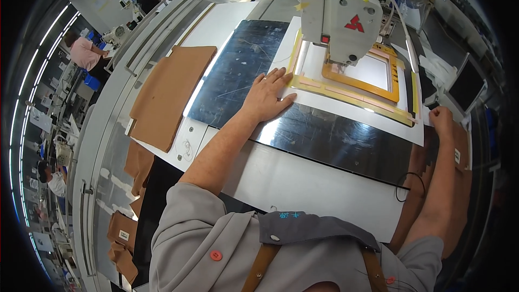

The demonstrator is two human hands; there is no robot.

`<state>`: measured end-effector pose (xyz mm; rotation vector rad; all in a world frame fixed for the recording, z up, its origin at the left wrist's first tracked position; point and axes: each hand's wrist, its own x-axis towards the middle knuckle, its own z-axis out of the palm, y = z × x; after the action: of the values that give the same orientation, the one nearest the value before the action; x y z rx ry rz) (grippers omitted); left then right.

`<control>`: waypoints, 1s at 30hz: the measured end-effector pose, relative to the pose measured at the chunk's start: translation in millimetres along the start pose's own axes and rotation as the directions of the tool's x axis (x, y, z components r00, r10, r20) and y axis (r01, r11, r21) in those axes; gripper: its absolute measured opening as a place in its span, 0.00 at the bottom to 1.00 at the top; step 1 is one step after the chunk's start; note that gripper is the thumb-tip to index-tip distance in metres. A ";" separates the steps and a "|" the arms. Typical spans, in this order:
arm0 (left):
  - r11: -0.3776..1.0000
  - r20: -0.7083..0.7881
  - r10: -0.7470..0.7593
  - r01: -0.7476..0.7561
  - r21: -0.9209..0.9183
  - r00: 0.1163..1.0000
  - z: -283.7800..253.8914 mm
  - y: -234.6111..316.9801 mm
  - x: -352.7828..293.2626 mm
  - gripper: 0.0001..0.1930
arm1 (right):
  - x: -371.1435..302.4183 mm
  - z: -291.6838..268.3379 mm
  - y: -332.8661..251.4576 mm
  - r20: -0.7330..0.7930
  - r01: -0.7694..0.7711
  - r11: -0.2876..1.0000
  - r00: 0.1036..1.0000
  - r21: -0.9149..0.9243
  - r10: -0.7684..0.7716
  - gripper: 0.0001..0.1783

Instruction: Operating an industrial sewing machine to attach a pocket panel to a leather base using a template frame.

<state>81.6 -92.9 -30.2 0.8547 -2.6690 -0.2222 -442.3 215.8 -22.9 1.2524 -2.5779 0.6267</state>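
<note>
My left hand [268,94] lies flat with its fingers apart, at the left edge of a white sheet [346,105] and over a shiny metal plate [324,135]. Its fingertips are close to a clear template edged with yellow tape [354,100]. Inside that template sits an orange rectangular frame [361,83], under the head of a large white sewing machine [348,16]. Off to the right, my right hand [442,121] is closed beside the table's edge; whatever its fingers hold is hidden.
A stack of brown pieces [172,94] lies left of the metal plate. More brown pieces [121,238] hang lower left, and others [458,184] lie beyond my right forearm. A dark monitor [466,84] stands at right. Several people work at far left, one in pink [84,54].
</note>
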 end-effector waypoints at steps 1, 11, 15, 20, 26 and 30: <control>1.000 -0.004 -0.001 0.001 -0.001 1.000 -1.3 -1.1 0.2 0.34 | 2.9 4.0 3.8 -0.002 0.003 1.000 1.000 -0.001 -0.003 0.07; 0.998 -0.085 0.057 -0.056 0.019 0.995 4.5 2.6 1.7 0.32 | -5.4 -5.9 36.6 -0.062 -0.148 0.984 0.986 0.099 0.155 0.10; 0.964 -0.273 0.257 -0.265 0.007 0.927 -3.6 27.3 -4.5 0.24 | -30.5 -28.9 -37.1 -0.108 -0.042 0.927 0.990 0.372 0.088 0.11; 0.455 0.176 -0.032 0.171 -0.874 0.984 6.6 134.2 3.0 0.24 | -88.5 -8.6 -196.2 0.008 0.147 0.796 0.982 0.587 -0.187 0.07; -0.067 0.511 0.103 0.518 -0.852 0.853 33.1 146.6 11.5 0.26 | -114.8 11.5 -258.6 0.164 0.180 0.725 0.912 0.664 -0.377 0.10; -0.028 0.411 -0.010 0.411 -0.911 0.911 26.8 122.3 7.7 0.23 | -105.9 18.4 -244.4 -0.028 0.421 0.720 0.872 0.552 -0.489 0.15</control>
<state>0.7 2.6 -23.3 0.6309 -1.5909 -2.2009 -184.7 147.1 -8.3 2.0738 -2.0755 1.2515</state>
